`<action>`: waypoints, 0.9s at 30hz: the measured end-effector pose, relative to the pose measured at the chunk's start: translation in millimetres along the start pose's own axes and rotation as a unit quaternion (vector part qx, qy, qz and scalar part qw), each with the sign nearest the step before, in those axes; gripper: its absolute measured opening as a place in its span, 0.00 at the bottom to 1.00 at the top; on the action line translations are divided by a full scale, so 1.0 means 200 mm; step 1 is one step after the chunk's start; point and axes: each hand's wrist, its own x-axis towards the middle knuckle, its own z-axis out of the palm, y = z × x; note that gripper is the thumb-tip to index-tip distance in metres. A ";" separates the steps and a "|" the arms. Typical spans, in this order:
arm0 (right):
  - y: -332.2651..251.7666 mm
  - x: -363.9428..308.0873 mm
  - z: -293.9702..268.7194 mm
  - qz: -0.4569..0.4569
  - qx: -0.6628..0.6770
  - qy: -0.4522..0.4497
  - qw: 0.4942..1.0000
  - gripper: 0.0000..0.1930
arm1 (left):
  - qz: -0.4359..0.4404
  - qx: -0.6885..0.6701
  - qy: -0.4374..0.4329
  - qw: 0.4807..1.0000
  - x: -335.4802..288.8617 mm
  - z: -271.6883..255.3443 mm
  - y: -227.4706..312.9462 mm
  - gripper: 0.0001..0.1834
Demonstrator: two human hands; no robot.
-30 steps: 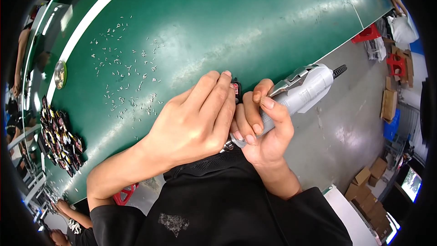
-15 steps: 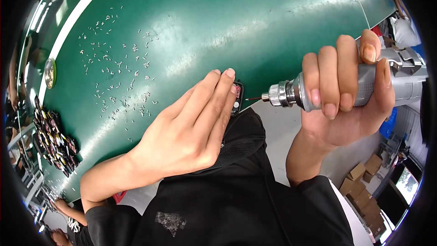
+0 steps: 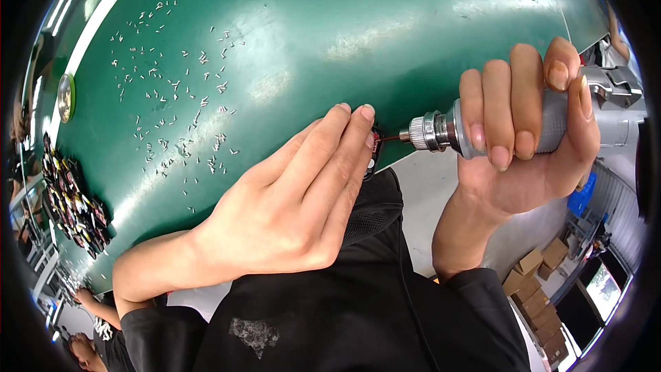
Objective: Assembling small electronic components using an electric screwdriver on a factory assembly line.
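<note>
I logged: right fingers (image 3: 499,114) gripping grey driver (image 3: 451,127); left fingers (image 3: 344,145) over device (image 3: 374,155), hold hidden; tilt risked bit (image 3: 392,138) slipping.

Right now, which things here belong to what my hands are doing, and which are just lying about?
Belonging: grey power tool in right hand; small dark part partly under left hand; probably scattered metal bits, dark pile.

Apparently lying about: cardboard boxes; blue container; round item.

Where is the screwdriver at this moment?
In the head view, the screwdriver is at the right, in the right hand, its bit pointing left at the black device that the left hand partly covers.
</note>
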 end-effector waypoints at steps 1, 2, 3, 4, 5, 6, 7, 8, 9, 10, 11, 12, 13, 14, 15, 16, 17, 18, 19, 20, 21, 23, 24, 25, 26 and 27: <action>0.00 0.01 0.00 0.001 0.001 -0.001 1.000 0.10 | 0.003 -0.002 0.001 1.000 0.00 0.00 0.00 0.21; 0.00 0.01 0.01 0.007 -0.006 -0.010 1.000 0.10 | 0.002 -0.001 0.001 1.000 0.00 0.00 0.00 0.21; -0.01 0.02 0.02 0.012 -0.012 -0.019 1.000 0.10 | 0.002 -0.001 0.001 1.000 0.00 0.00 -0.01 0.21; -0.01 0.02 0.01 0.012 -0.012 -0.020 1.000 0.10 | 0.002 0.000 0.001 1.000 0.00 0.00 -0.01 0.21; -0.01 0.03 0.01 0.019 -0.011 -0.013 1.000 0.10 | 0.002 0.000 0.001 1.000 0.00 0.00 -0.01 0.21; -0.01 0.03 0.00 0.026 -0.011 -0.006 1.000 0.10 | 0.000 -0.003 0.004 1.000 0.00 0.00 -0.01 0.21; 0.00 0.03 -0.02 0.026 -0.012 -0.007 1.000 0.10 | -0.002 -0.007 0.007 1.000 0.00 0.00 0.00 0.21; 0.03 0.01 -0.06 0.013 0.042 -0.012 0.999 0.10 | -0.002 -0.007 0.008 1.000 0.00 0.00 0.00 0.21; 0.04 0.01 -0.07 0.000 0.096 -0.016 0.995 0.10 | -0.002 -0.008 0.008 1.000 0.00 0.00 0.00 0.21; 0.04 0.00 -0.08 0.000 0.096 -0.016 0.995 0.10 | -0.002 -0.009 0.007 1.000 0.00 0.00 -0.01 0.21; 0.03 0.00 -0.08 0.005 0.080 -0.014 0.997 0.10 | -0.003 -0.010 0.007 1.000 -0.01 0.00 -0.01 0.21; 0.02 0.01 -0.08 0.009 0.064 -0.013 0.998 0.10 | -0.004 -0.010 0.008 1.000 -0.01 0.00 -0.01 0.21; 0.02 0.01 -0.07 0.009 0.065 -0.013 0.998 0.10 | -0.005 -0.012 0.010 1.000 -0.01 0.00 -0.01 0.21; 0.03 0.01 -0.07 0.008 0.054 -0.027 0.998 0.10 | -0.005 -0.011 0.010 1.000 -0.01 0.00 -0.01 0.21; 0.03 0.02 -0.06 0.007 0.043 -0.040 0.998 0.11 | 0.002 -0.004 0.010 1.000 -0.01 0.01 -0.01 0.22; 0.03 0.01 -0.06 0.006 0.043 -0.041 0.998 0.11 | 0.009 0.002 0.011 1.000 -0.01 0.00 -0.01 0.22; 0.04 0.01 -0.06 0.003 0.052 -0.038 0.998 0.11 | 0.010 0.002 0.011 1.000 -0.01 0.00 -0.01 0.22; 0.04 0.01 -0.05 0.000 0.062 -0.036 0.997 0.11 | 0.007 -0.003 0.009 1.000 -0.01 0.00 -0.01 0.22; 0.04 0.02 -0.03 0.000 0.061 -0.036 0.997 0.11 | 0.004 -0.008 0.006 1.000 -0.02 0.00 -0.01 0.23; 0.02 0.02 0.01 0.008 0.016 -0.037 0.999 0.11 | 0.004 -0.008 0.006 1.000 -0.02 0.00 -0.01 0.23; 0.00 0.03 0.04 0.015 -0.028 -0.038 0.999 0.11 | 0.005 -0.007 0.007 1.000 -0.02 0.00 -0.01 0.23; -0.01 0.05 0.06 0.025 -0.060 -0.079 0.995 0.10 | 0.006 -0.006 0.008 1.000 -0.01 0.01 0.00 0.23; -0.01 0.06 0.07 0.034 -0.091 -0.120 0.988 0.10 | 0.004 -0.008 0.010 1.000 -0.01 0.00 0.00 0.23; -0.01 0.06 0.09 0.033 -0.091 -0.121 0.988 0.10 | 0.003 -0.011 0.013 1.000 -0.01 0.01 0.00 0.23; -0.01 0.06 0.11 0.032 -0.095 -0.115 0.988 0.10 | 0.003 -0.009 0.014 1.000 -0.01 0.01 0.01 0.23; 0.00 0.06 0.13 0.030 -0.100 -0.108 0.989 0.10 | 0.008 -0.009 0.023 1.000 -0.01 0.01 0.00 0.23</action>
